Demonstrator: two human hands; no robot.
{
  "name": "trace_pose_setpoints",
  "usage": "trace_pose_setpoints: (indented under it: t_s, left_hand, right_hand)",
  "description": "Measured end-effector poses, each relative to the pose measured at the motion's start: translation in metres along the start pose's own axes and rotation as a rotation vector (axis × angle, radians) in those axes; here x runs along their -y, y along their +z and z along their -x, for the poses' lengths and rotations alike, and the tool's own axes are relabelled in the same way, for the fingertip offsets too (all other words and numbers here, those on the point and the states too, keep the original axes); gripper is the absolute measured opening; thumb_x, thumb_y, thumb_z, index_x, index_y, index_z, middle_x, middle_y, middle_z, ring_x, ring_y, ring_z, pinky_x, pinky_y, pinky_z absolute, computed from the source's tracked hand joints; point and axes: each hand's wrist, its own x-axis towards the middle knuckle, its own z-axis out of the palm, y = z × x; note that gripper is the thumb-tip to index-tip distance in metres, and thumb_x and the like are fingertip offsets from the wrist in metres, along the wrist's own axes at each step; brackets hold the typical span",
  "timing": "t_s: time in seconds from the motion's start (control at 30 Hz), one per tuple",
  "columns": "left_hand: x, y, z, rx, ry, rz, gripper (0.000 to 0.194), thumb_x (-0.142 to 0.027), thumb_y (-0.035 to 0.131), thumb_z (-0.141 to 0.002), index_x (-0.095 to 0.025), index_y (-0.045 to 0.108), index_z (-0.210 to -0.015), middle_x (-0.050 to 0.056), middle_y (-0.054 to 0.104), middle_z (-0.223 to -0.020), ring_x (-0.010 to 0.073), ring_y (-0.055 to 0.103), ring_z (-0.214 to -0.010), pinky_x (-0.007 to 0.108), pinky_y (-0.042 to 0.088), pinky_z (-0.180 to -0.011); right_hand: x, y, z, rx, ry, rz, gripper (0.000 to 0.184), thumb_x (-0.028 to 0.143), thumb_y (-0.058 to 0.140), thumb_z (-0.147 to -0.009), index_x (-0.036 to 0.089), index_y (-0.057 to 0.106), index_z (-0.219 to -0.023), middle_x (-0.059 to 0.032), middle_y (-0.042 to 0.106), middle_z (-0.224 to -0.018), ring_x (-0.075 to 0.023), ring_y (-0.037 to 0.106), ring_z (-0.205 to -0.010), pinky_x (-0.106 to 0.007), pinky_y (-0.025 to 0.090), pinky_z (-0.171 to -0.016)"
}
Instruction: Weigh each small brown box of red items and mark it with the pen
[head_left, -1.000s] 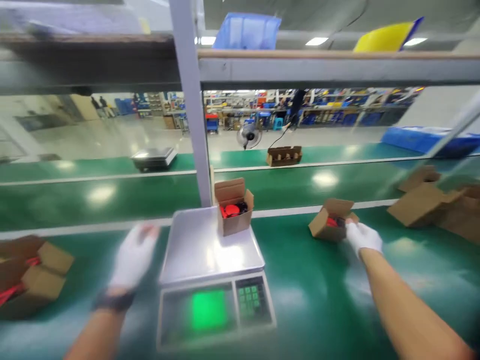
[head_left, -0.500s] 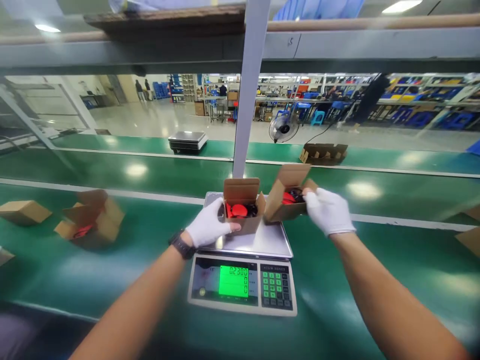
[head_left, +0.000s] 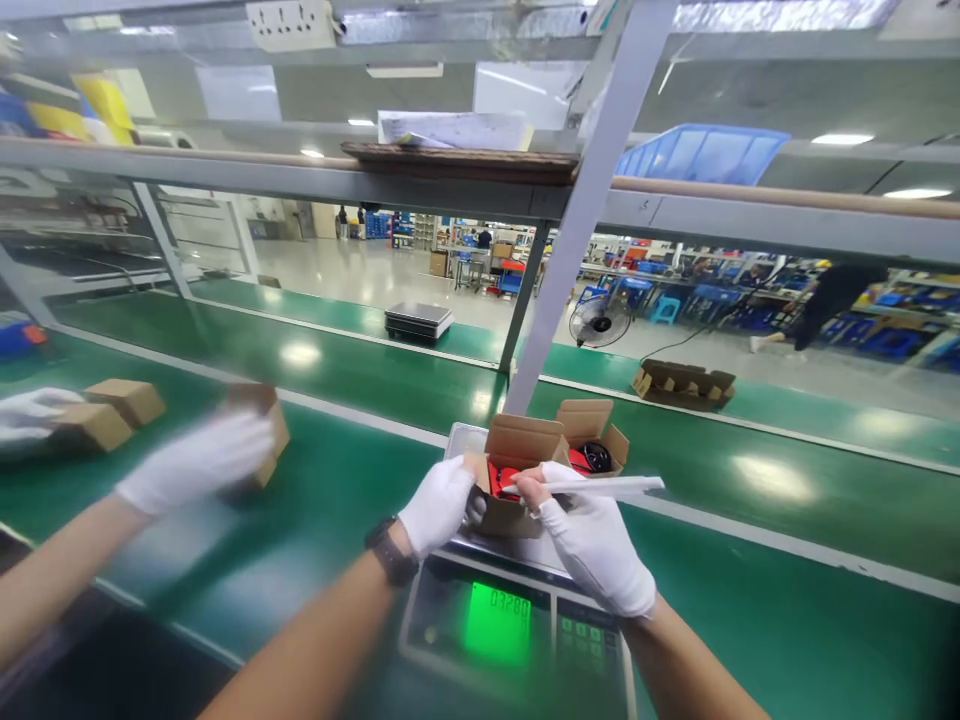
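Observation:
My left hand [head_left: 444, 505], in a white glove, is closed on the left side of an open cardboard box [head_left: 514, 518]. The box sits on the scale with its lid up, and red and black items show inside. In my right hand [head_left: 596, 550], also gloved, is a slim white pen [head_left: 611, 487], pinched above the box with its tip at the contents. Behind and to the right stands a second open box [head_left: 586, 412] with a red item and a coiled black cable. The scale [head_left: 499, 622] has a lit green display, blurred.
At left, a co-worker's gloved hands [head_left: 199, 460] handle cardboard boxes [head_left: 131, 400] on the green belt [head_left: 337, 470]. A grey post [head_left: 559, 220] rises just behind the scale. Another scale [head_left: 418, 320] and an empty-looking carton [head_left: 686, 384] are farther back.
My right hand has let go of the second box and moved left to the nearer box, pen in its fingers. My view has shifted upward and left. A co-worker's hands have appeared at left.

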Motion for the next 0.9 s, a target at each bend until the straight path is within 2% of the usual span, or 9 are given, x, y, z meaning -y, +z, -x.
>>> trace_pose_setpoints:
  t_s: [0.07, 0.13, 0.27, 0.43, 0.9]
  left_hand:
    - [0.004, 0.002, 0.001, 0.045, -0.053, 0.187, 0.037, -0.049, 0.039, -0.087, -0.016, 0.051, -0.078, 0.005, 0.056, -0.061, 0.0154, 0.052, -0.052, 0.027, 0.040, -0.052]
    - [0.008, 0.003, 0.000, 0.043, -0.029, 0.235, 0.040, -0.054, 0.043, -0.084, -0.015, 0.051, -0.078, 0.005, 0.055, -0.059, 0.0141, 0.051, -0.049, 0.025, 0.040, -0.049]
    - [0.010, 0.003, -0.003, 0.038, -0.024, 0.214, 0.050, -0.062, 0.043, -0.079, -0.013, 0.052, -0.078, 0.004, 0.054, -0.056, 0.0123, 0.049, -0.045, 0.022, 0.039, -0.044]
    - [0.007, 0.003, -0.004, 0.049, -0.016, 0.218, 0.052, -0.063, 0.040, -0.080, -0.013, 0.052, -0.077, 0.003, 0.053, -0.055, 0.0110, 0.048, -0.044, 0.020, 0.038, -0.043]
    - [0.009, 0.003, -0.003, 0.051, -0.014, 0.217, 0.053, -0.064, 0.043, -0.077, -0.012, 0.051, -0.080, 0.005, 0.055, -0.060, 0.0109, 0.049, -0.047, 0.020, 0.039, -0.045]
  right_hand:
    - [0.002, 0.001, -0.009, 0.030, 0.028, 0.062, 0.028, 0.042, 0.051, -0.092, 0.019, 0.063, -0.081, -0.0016, 0.062, -0.075, -0.0163, 0.058, -0.069, -0.025, 0.045, -0.064]
    - [0.005, 0.002, -0.018, 0.057, 0.053, 0.100, 0.030, 0.042, 0.047, -0.093, 0.019, 0.059, -0.078, -0.0004, 0.062, -0.072, -0.0159, 0.058, -0.066, -0.025, 0.044, -0.062]
    - [0.010, 0.009, -0.028, 0.112, 0.097, 0.142, 0.034, 0.040, 0.043, -0.093, 0.020, 0.050, -0.067, 0.0003, 0.059, -0.063, -0.0166, 0.056, -0.061, -0.026, 0.041, -0.059]
    - [0.007, 0.015, -0.031, 0.134, 0.099, 0.175, 0.034, 0.041, 0.042, -0.092, 0.021, 0.049, -0.065, -0.0013, 0.061, -0.066, -0.0188, 0.058, -0.065, -0.026, 0.041, -0.061]
    - [0.006, 0.016, -0.030, 0.082, 0.125, 0.139, 0.036, 0.040, 0.044, -0.091, 0.021, 0.050, -0.062, -0.0012, 0.061, -0.063, -0.0187, 0.058, -0.063, -0.026, 0.041, -0.063]
